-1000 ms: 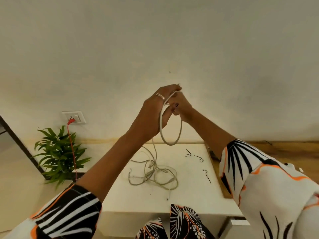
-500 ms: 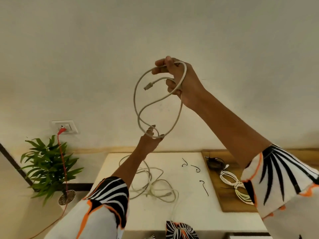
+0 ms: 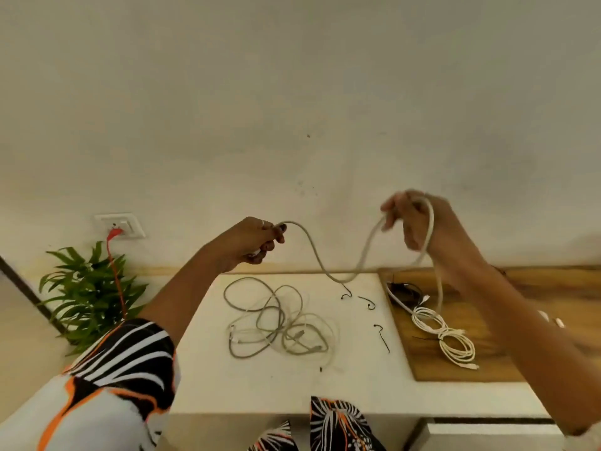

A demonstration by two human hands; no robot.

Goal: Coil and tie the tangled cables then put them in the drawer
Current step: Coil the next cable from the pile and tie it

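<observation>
Grey cable [image 3: 320, 265] is up in the air between both hands, above the tabletop [image 3: 260, 385]. Left hand [image 3: 250, 242] has its grip curled round one end; the plug looks buried in the fist. Right hand [image 3: 416, 222] has a loop draped over it with the fingers bent round the strand, and a tail hangs down past the wrist.

Handling, my read: light, limp, holds a soft bend (see the S-sag between the hands), so it won't keep a coil unless pinned. The jacket looks smooth and may slide through a loose grip. Best hold: pinch the stacked loops at one point and feed slack with the other hand.

More cables [image 3: 279, 320] lie tangled on the tabletop, near three black ties [image 3: 367, 302]. Tied white coils [image 3: 442, 333] sit on the wooden board [image 3: 520, 353].

Hard to see:
- right hand is motion-blurred, so loop count is unclear
- held cable's far end is lost against the board
- drawer isn't clearly visible (maybe the white edge at bottom right)
- can't count strands in the tangle
</observation>
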